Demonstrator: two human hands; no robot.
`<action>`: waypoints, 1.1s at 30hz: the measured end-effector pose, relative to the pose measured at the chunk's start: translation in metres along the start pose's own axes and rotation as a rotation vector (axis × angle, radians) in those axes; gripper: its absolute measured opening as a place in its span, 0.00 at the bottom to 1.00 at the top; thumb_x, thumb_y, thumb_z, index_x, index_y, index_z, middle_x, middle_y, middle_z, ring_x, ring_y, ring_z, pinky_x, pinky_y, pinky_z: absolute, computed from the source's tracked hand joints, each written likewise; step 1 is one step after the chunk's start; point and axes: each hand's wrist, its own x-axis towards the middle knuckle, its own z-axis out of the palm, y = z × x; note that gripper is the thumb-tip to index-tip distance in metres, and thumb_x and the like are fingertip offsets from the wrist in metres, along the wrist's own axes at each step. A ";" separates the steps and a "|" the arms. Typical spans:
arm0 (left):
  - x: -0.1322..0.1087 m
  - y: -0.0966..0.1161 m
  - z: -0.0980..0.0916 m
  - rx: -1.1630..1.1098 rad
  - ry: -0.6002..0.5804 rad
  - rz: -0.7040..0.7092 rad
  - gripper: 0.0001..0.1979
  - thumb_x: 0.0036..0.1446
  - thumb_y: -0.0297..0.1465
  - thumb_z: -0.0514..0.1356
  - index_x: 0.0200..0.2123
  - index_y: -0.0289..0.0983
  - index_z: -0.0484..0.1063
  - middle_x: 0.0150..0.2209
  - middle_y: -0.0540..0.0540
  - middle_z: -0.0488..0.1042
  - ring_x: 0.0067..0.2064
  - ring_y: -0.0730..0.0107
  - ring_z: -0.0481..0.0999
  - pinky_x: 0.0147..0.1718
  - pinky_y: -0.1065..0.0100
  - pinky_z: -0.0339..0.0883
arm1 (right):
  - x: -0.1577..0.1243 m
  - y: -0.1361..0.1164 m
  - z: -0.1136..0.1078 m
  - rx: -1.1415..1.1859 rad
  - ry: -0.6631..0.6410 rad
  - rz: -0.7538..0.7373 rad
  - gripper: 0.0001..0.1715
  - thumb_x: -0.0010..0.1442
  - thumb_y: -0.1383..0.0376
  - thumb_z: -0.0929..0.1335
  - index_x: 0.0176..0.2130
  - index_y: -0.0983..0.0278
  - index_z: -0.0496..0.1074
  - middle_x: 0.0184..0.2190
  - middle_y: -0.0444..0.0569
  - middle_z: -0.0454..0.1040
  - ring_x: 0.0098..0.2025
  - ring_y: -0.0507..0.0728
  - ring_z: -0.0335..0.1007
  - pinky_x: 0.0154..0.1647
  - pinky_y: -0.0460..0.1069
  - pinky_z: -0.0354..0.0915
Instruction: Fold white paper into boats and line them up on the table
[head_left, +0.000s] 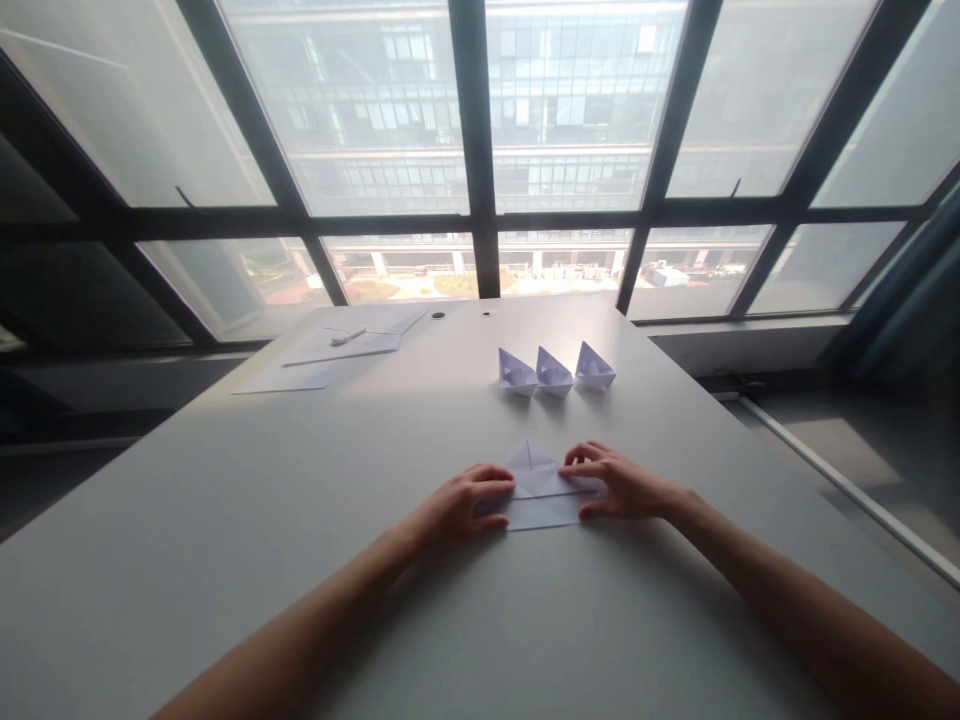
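A sheet of white paper (541,512) lies flat on the table, folded to a peak at its far side with a straight band along the near side. My left hand (474,502) holds its left end, the fingers on the upper layer and the thumb at the lower band. At the right end, my right hand (611,482) has its index finger on the fold and its thumb by the near corner; the other fingers are curled. Both hands cover the paper's ends. Beyond it stand three folded paper boats, a left one (517,374), a middle one (553,375) and a right one (595,368).
The white table (300,480) reaches to a large framed window (480,150). At its far left lie several sheets of paper (300,376) with a small white object (348,338) on top. Two round holes show near the far edge. A dark curtain (900,290) hangs at right.
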 end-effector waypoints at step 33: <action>-0.001 -0.007 0.010 -0.119 0.151 -0.091 0.14 0.64 0.37 0.62 0.48 0.38 0.81 0.50 0.42 0.79 0.50 0.56 0.79 0.52 0.59 0.73 | 0.005 0.000 0.015 -0.035 0.276 -0.106 0.12 0.69 0.62 0.66 0.46 0.55 0.79 0.40 0.52 0.76 0.40 0.58 0.71 0.41 0.53 0.69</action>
